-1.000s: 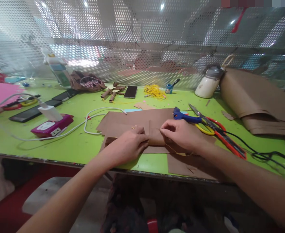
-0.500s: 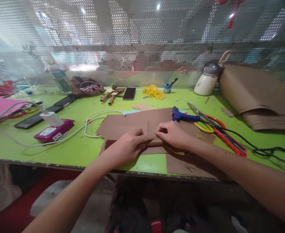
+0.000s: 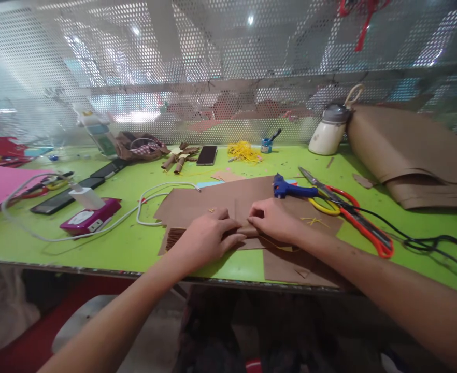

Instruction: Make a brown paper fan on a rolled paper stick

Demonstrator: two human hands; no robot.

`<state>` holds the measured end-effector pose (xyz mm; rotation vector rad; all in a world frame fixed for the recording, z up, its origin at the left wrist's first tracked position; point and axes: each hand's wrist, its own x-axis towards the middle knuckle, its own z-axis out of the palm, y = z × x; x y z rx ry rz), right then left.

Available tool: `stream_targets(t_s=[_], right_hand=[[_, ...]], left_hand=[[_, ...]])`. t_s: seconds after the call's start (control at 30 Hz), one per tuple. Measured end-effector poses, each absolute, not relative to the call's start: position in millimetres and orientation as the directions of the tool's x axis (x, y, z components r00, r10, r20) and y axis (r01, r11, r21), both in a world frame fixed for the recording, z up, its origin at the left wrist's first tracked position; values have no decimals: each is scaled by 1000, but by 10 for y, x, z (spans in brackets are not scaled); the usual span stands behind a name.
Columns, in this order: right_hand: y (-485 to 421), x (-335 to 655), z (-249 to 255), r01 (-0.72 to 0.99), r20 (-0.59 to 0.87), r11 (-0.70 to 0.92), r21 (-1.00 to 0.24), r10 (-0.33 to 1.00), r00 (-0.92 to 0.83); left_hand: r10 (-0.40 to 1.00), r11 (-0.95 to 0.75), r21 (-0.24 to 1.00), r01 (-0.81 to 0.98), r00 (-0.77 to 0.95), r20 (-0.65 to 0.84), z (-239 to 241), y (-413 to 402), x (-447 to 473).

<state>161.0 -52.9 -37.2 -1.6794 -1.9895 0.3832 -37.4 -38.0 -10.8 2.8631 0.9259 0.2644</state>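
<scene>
My left hand (image 3: 209,235) and my right hand (image 3: 272,220) meet over a small roll of brown corrugated card (image 3: 247,231) on the green table. Both sets of fingers curl round and press on the roll, fingertips almost touching. The roll lies on flat brown card sheets (image 3: 197,202). A thin yellow thread (image 3: 281,246) trails from under my right hand. A blue glue gun (image 3: 290,189) lies just beyond my right hand.
Red-and-yellow scissors (image 3: 348,212) and a black cable (image 3: 426,241) lie to the right. A white charger cable (image 3: 151,199), a magenta box (image 3: 90,217), phones (image 3: 207,154), yellow thread pile (image 3: 244,151), white jug (image 3: 327,132) and large brown paper stack (image 3: 411,155) surround. Perforated metal screen behind.
My hands have drawn closer together on the roll. The view has shifted slightly, with the table appearing a little higher and to the left.
</scene>
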Motion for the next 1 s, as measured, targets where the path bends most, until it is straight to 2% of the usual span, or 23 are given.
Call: stream_targets(t_s=[0.1, 0.2, 0.27, 0.37, 0.5, 0.67, 1.0], right_hand=[[-546, 1602, -365, 829, 209, 206, -520, 972, -110], [-558, 1610, -383, 816, 253, 226, -533, 962, -101], [-583, 1626, -391, 793, 340, 310, -524, 930, -139], [-650, 1657, -376, 757, 424, 498, -423, 847, -320], [-743, 1683, -332, 754, 330, 569, -328, 817, -472], [-806, 1678, -315, 788, 275, 554, -268, 828, -489], [-751, 1756, -236, 712, 187, 542, -447, 835, -518]], left_hand=[[615, -788, 145, 599, 777, 132, -131, -373, -322], [629, -774, 196, 602, 765, 135, -160, -358, -305], [631, -771, 240, 590, 757, 168, -187, -354, -308], [634, -768, 289, 571, 739, 227, -237, -368, -319], [628, -774, 306, 555, 734, 258, -295, -405, -331], [604, -793, 309, 525, 747, 279, -326, -416, -343], [667, -725, 392, 567, 719, 194, -250, -440, -341]])
